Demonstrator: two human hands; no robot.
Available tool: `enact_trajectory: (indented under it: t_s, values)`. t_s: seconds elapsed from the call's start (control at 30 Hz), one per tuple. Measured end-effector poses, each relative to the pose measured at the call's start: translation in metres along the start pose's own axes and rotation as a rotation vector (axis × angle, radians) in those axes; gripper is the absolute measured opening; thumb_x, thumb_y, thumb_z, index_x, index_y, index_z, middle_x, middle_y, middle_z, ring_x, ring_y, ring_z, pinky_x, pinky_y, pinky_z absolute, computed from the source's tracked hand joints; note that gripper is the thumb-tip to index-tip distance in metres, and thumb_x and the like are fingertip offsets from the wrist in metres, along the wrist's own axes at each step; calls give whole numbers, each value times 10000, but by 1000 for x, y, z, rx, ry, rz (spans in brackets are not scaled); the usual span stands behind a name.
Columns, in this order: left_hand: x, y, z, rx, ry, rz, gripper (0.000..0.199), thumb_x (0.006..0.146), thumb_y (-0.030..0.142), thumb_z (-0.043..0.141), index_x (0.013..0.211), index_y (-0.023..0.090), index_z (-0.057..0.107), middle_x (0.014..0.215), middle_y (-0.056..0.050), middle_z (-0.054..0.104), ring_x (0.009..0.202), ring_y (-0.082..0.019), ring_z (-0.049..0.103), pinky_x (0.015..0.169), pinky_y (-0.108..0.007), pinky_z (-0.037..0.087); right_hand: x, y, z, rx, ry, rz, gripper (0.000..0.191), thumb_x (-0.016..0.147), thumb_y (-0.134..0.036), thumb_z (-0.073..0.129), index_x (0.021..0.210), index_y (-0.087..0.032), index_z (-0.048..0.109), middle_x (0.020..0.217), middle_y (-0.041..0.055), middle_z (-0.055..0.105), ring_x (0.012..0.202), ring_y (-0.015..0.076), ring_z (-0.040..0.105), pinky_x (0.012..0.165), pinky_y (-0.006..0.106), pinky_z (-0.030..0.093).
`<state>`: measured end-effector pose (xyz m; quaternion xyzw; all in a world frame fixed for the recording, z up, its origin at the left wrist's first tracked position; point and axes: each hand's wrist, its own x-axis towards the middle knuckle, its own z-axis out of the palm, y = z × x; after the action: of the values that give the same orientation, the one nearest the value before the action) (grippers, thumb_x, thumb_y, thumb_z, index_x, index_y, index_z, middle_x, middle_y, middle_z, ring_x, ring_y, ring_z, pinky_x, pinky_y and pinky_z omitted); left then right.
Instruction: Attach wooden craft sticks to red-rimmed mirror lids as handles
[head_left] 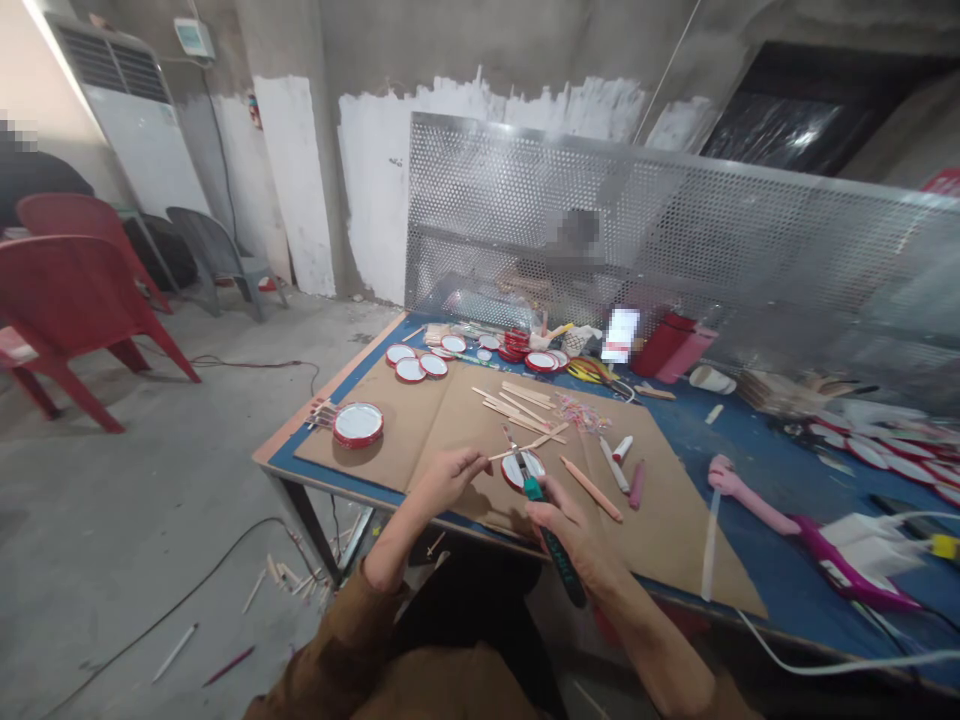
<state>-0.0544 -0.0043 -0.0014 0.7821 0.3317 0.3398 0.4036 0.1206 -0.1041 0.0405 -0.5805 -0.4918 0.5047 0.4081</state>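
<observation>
My left hand [454, 478] is closed in a pinch on a thin wooden stick [504, 456] above the cardboard sheet. My right hand [566, 515] wraps round a green-and-black-handled tool [556, 555] whose narrow metal end meets the stick area; its exact kind I cannot make out. Directly beneath lies a small round white disc with a red rim [534, 466], partly hidden by the tool. Just beyond are several loose wooden sticks [517, 412]. Right of my right hand rest a peach-coloured stick [592, 490] and several crayon-like sticks [613, 466].
A larger red-rimmed drum-like piece [358, 424] sits at the cardboard's left. More red-rimmed discs [411, 369], yellow-handled pliers [589, 370] and a lit phone [620, 335] lie behind. A purple glue gun [847, 570] and cables occupy the right. A perforated metal panel [510, 210] stands along the back.
</observation>
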Motion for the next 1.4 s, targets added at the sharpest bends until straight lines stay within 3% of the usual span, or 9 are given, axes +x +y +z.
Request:
enact_trajectory:
  t_s: [0.1, 0.23, 0.43, 0.67, 0.87, 1.0, 1.13, 1.23, 1.4]
  values:
    - [0, -2, 4, -23, 22, -6, 294, 872, 414, 447, 876, 156, 589, 646, 31, 505, 627, -112, 449, 607, -213, 364, 2, 0, 3, 66, 14, 87, 295, 687, -403, 552, 901, -201, 529, 559, -76, 400, 478, 84, 340, 481, 226, 262]
    - [0, -5, 8, 45, 68, 5, 257, 863, 398, 470, 779, 165, 540, 614, 46, 448, 591, -101, 389, 576, -211, 325, 6, 3, 1, 99, -11, 157, 361, 660, -428, 576, 924, -189, 516, 547, -74, 423, 461, 86, 374, 449, 217, 258]
    - [0, -3, 6, 28, 47, 56, 323, 895, 409, 384, 734, 166, 523, 619, 39, 416, 611, -107, 399, 593, -217, 318, 5, 4, 0, 85, 9, 110, 348, 673, -402, 578, 938, -184, 523, 562, -69, 445, 475, 84, 382, 463, 223, 265]
    - [1, -2, 5, 7, -15, 23, 354, 892, 407, 354, 737, 158, 553, 619, 26, 452, 624, -114, 431, 585, -214, 336, -1, -3, 6, 116, 5, 62, 442, 637, -403, 583, 1021, -188, 538, 546, -75, 400, 463, 84, 333, 469, 234, 246]
    - [-1, 2, 3, 48, 10, 18, 381, 888, 420, 392, 741, 145, 611, 630, 6, 514, 650, -123, 472, 614, -224, 364, 2, -4, 6, 43, 37, 43, 326, 603, -390, 572, 864, -197, 550, 548, -67, 392, 505, 103, 346, 507, 248, 276]
    - [-2, 4, 2, -118, -48, 2, 374, 840, 469, 497, 886, 129, 644, 631, 7, 550, 613, -113, 484, 588, -216, 375, 1, 2, 5, -146, 49, -44, 285, 657, -408, 585, 851, -199, 569, 679, -29, 501, 667, 151, 446, 616, 267, 333]
    - [-3, 1, -3, -380, -88, -58, 557, 782, 527, 563, 1150, 111, 550, 542, 64, 467, 456, -73, 389, 467, -188, 299, -1, 8, 14, -146, 25, -26, 331, 681, -382, 605, 949, -204, 531, 776, -20, 545, 750, 168, 502, 689, 277, 364]
    - [-4, 0, -10, -487, -130, -136, 568, 751, 567, 581, 1070, 97, 580, 526, 75, 420, 437, -50, 318, 439, -176, 236, -3, 9, 25, -91, 16, -37, 399, 683, -352, 606, 1034, -210, 481, 830, -13, 563, 783, 170, 527, 711, 284, 380]
    - [-4, 6, -19, -473, -316, -160, 519, 686, 559, 655, 925, 99, 648, 716, -8, 584, 631, -91, 464, 569, -188, 351, -15, 25, 46, 4, 85, 20, 465, 657, -399, 629, 1038, -213, 437, 797, -15, 577, 735, 170, 538, 689, 294, 391]
